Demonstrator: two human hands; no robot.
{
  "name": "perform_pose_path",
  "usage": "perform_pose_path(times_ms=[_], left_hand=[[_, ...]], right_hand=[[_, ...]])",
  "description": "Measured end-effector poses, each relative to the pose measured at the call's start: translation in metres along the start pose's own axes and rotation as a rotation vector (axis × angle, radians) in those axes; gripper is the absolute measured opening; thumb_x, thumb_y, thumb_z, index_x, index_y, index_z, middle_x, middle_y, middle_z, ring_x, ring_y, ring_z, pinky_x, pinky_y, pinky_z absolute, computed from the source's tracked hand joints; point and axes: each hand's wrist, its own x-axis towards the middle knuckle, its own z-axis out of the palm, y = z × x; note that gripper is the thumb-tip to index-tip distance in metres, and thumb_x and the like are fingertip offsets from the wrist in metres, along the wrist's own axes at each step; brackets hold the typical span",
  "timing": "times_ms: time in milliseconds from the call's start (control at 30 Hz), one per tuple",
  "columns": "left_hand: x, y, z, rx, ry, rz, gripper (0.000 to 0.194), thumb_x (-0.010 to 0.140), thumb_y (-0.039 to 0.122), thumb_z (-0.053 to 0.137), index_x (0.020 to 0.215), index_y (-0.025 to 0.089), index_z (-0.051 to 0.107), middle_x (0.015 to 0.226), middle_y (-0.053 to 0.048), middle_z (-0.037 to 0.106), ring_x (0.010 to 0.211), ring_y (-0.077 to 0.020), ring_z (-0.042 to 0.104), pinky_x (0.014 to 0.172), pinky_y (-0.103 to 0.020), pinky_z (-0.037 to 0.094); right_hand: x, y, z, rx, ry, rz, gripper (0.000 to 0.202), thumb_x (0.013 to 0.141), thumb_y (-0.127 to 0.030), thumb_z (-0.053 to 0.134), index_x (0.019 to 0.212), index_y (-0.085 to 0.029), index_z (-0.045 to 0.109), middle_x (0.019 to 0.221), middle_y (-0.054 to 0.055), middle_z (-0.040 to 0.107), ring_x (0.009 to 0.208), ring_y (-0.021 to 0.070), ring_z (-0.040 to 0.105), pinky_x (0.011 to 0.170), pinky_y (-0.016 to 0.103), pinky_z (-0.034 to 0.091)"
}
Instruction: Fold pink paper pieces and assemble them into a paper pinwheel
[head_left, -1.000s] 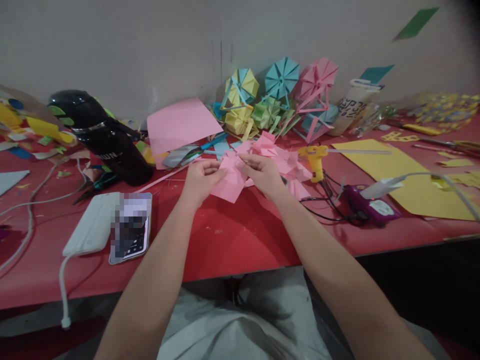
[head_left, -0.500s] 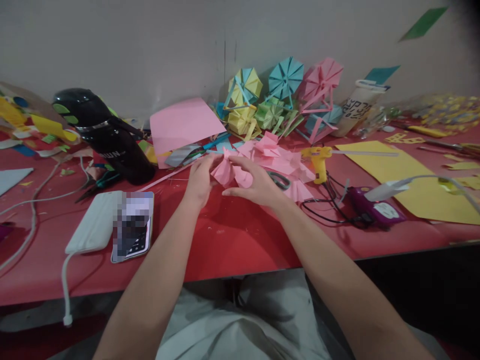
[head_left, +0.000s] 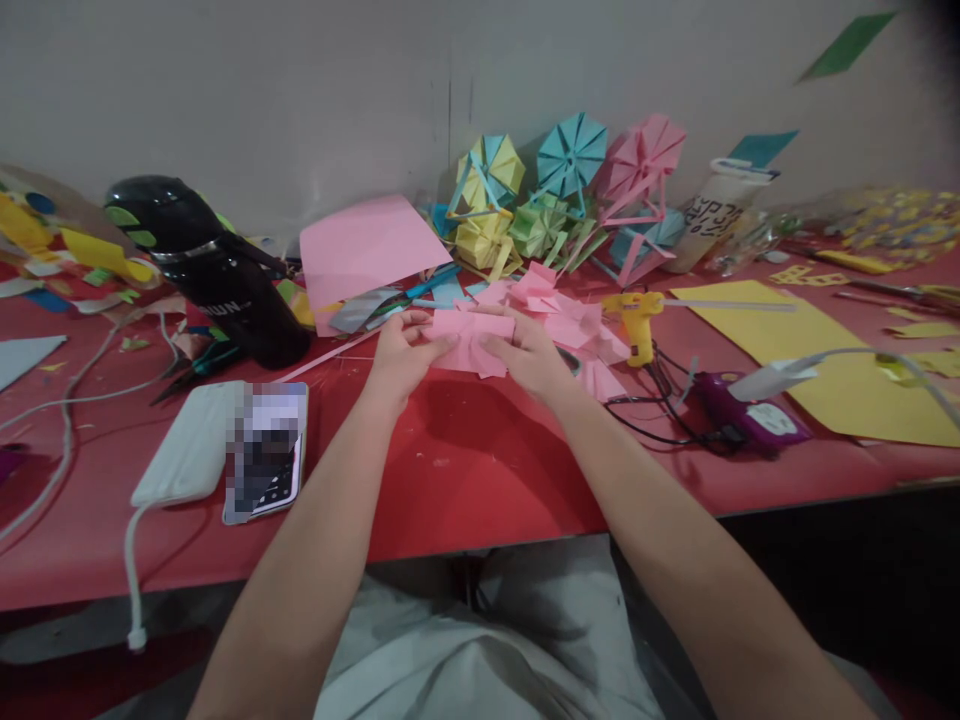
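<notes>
A small creased pink paper (head_left: 472, 340) is held up between both hands over the red table (head_left: 480, 480). My left hand (head_left: 405, 355) grips its left side, thumb on the near face and fingers behind. On its right side, my right hand (head_left: 529, 355) pinches it in the same way. More folded pink paper pieces (head_left: 577, 325) lie in a pile just behind and to the right of my right hand. Dark scissor handles (head_left: 570, 360) show partly beside that hand.
Left: black bottle (head_left: 232, 290), white power bank (head_left: 191, 440), phone (head_left: 266, 455). Behind: pink sheet (head_left: 371, 250), folded paper wheels (head_left: 571, 155). Right: yellow glue gun (head_left: 637, 325), purple power adapter (head_left: 750, 415) with cables, yellow sheet (head_left: 840, 370), cup (head_left: 712, 215).
The pink paper, bunched into a fan shape before, is now spread wider and flatter. My right thumb has moved up onto it, and both thumbs now press its near face.
</notes>
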Motion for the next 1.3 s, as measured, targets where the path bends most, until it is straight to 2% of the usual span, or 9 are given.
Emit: perform_pose_path(times_ms=[133, 233, 333, 500, 733, 900, 1000, 1133, 1300], left_hand=[[-0.002, 0.002, 0.0, -0.043, -0.038, 0.019, 0.037, 0.058, 0.021, 0.077, 0.093, 0.015, 0.065, 0.089, -0.007, 0.069, 0.08, -0.0181, 0.066, 0.074, -0.033, 0.055], [-0.002, 0.001, 0.0, -0.033, -0.045, 0.07, 0.025, 0.062, 0.022, 0.074, 0.086, 0.015, 0.069, 0.085, -0.006, 0.072, 0.079, -0.0182, 0.067, 0.076, -0.033, 0.055], [-0.002, -0.001, 0.001, -0.016, -0.054, 0.103, 0.022, 0.062, 0.019, 0.073, 0.084, 0.015, 0.07, 0.085, -0.006, 0.073, 0.08, -0.0181, 0.067, 0.076, -0.031, 0.055], [-0.001, -0.005, 0.002, -0.017, -0.071, 0.075, 0.022, 0.064, 0.022, 0.073, 0.083, 0.015, 0.068, 0.083, -0.006, 0.072, 0.075, -0.0173, 0.067, 0.071, -0.031, 0.054], [-0.002, -0.005, 0.003, 0.063, 0.047, 0.033, 0.028, 0.06, 0.024, 0.077, 0.084, 0.015, 0.066, 0.073, -0.003, 0.067, 0.067, -0.0164, 0.064, 0.065, -0.029, 0.051], [-0.004, -0.003, 0.004, 0.094, 0.065, 0.045, 0.026, 0.06, 0.021, 0.075, 0.083, 0.015, 0.066, 0.073, -0.003, 0.067, 0.064, -0.0146, 0.061, 0.061, -0.027, 0.049], [-0.004, -0.002, 0.005, 0.082, 0.056, 0.077, 0.022, 0.06, 0.019, 0.074, 0.08, 0.015, 0.065, 0.078, -0.004, 0.069, 0.066, -0.0135, 0.061, 0.061, -0.025, 0.048], [-0.005, -0.003, 0.005, 0.076, 0.048, 0.074, 0.02, 0.061, 0.018, 0.072, 0.079, 0.015, 0.065, 0.073, -0.003, 0.068, 0.063, -0.0131, 0.061, 0.059, -0.024, 0.048], [-0.003, -0.005, 0.004, 0.097, 0.056, 0.115, 0.018, 0.063, 0.018, 0.071, 0.078, 0.016, 0.063, 0.074, -0.002, 0.068, 0.066, -0.0139, 0.063, 0.06, -0.024, 0.048]], right_hand=[[0.003, 0.008, 0.001, 0.045, 0.169, 0.06, 0.04, 0.072, -0.038, 0.072, 0.105, -0.021, 0.058, 0.103, 0.009, 0.068, 0.093, 0.021, 0.064, 0.081, 0.037, 0.053], [0.004, 0.012, 0.0, 0.078, 0.217, 0.118, 0.044, 0.067, -0.042, 0.077, 0.099, -0.021, 0.055, 0.084, 0.003, 0.066, 0.074, 0.0168, 0.061, 0.069, 0.033, 0.051], [0.004, 0.011, -0.003, 0.012, 0.242, 0.126, 0.043, 0.067, -0.039, 0.078, 0.1, -0.02, 0.056, 0.071, -0.002, 0.059, 0.065, 0.0137, 0.056, 0.063, 0.03, 0.048], [0.003, 0.01, -0.006, -0.064, 0.228, 0.096, 0.031, 0.074, -0.034, 0.074, 0.095, -0.021, 0.055, 0.064, -0.004, 0.055, 0.058, 0.011, 0.051, 0.056, 0.027, 0.043], [0.004, 0.014, -0.001, -0.07, 0.302, 0.051, 0.027, 0.073, -0.032, 0.075, 0.078, -0.021, 0.05, 0.064, -0.004, 0.055, 0.059, 0.0112, 0.054, 0.055, 0.026, 0.043], [0.002, 0.011, 0.001, -0.095, 0.309, 0.052, 0.023, 0.077, -0.028, 0.072, 0.073, -0.021, 0.051, 0.06, -0.004, 0.056, 0.053, 0.011, 0.051, 0.053, 0.027, 0.041], [0.001, 0.009, 0.001, -0.126, 0.31, 0.051, 0.023, 0.08, -0.031, 0.07, 0.072, -0.021, 0.05, 0.06, -0.003, 0.055, 0.054, 0.0114, 0.052, 0.055, 0.028, 0.041], [0.001, 0.01, 0.0, -0.168, 0.309, 0.038, 0.026, 0.083, -0.036, 0.066, 0.071, -0.021, 0.049, 0.062, -0.002, 0.054, 0.058, 0.0118, 0.05, 0.058, 0.028, 0.041], [0.004, 0.012, -0.001, -0.151, 0.217, 0.023, 0.029, 0.086, -0.04, 0.061, 0.068, -0.02, 0.049, 0.065, -0.001, 0.053, 0.062, 0.0121, 0.05, 0.061, 0.029, 0.042]])
